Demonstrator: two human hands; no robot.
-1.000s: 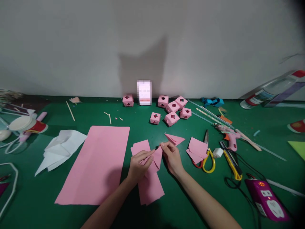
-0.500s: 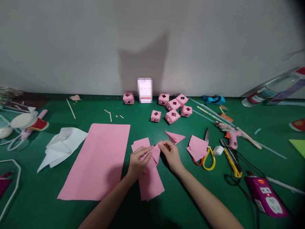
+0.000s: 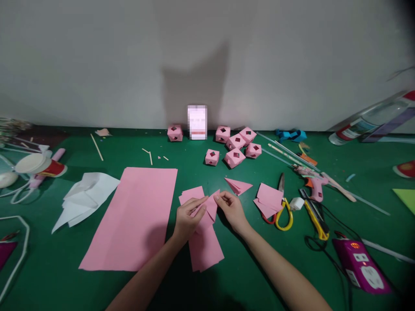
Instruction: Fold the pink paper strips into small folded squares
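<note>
On my screen I see matt folded paper (image 3: 212, 208) at six o'clock and a smooth pink paper sheet (image 3: 136, 216) at eight. Scissors (image 3: 284, 203) at four have metal blades (image 3: 281, 183) and a plastic handle (image 3: 292, 218).

free lane: green tabletop (image 3: 191, 170) betw. l. hand (image 3: 189, 218) & pink paper cubes (image 3: 233, 162) at rear. obstacles: folded pink triangle (image 3: 239, 186) just beyond r. hand (image 3: 232, 210); farther r., scissors (image 3: 284, 201), utility knife (image 3: 313, 212), hot-glue gun (image 3: 317, 188); on l., low flat pink sheets (image 3: 132, 216), passable above.

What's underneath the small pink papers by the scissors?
A red scissor handle pokes out from under the small pink papers; the rest of that handle, and anything else there, is covered.
</note>
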